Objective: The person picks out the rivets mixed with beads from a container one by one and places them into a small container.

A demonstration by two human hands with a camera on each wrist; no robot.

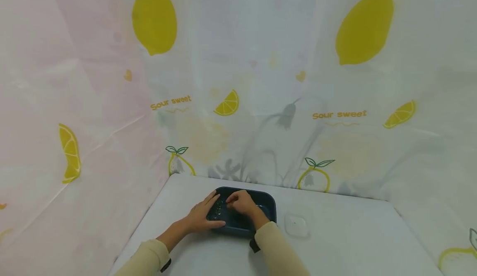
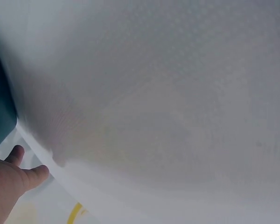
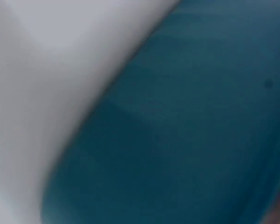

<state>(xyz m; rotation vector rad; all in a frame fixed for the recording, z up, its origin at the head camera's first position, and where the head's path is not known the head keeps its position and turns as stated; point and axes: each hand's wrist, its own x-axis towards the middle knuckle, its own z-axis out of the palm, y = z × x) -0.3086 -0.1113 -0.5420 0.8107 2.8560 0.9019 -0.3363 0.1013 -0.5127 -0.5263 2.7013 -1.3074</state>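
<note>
A dark blue rectangular tray [image 1: 238, 231] stands on the white table. In its left part lie several small shiny ring-like pieces [image 1: 217, 214], perhaps nuts. My left hand [image 1: 201, 217] rests at the tray's left side, fingers straight along the far left corner and thumb spread over the near rim. Over the middle of the tray my right hand [image 1: 242, 202] is bent down, its thumb and fingertips pinching a tiny piece beside the others; its kind is too small to tell. The left wrist view shows fingers [image 2: 35, 177] of the left hand; the right wrist view is filled by the tray's blue wall [image 3: 168, 130].
A clear, shallow square lid or dish [image 1: 296, 225] lies on the table [image 1: 346, 234] just right of the tray. Behind the table hangs a pale curtain [image 1: 261, 143] printed with lemons. Dark straps [image 1: 254, 245] show at the cuffs.
</note>
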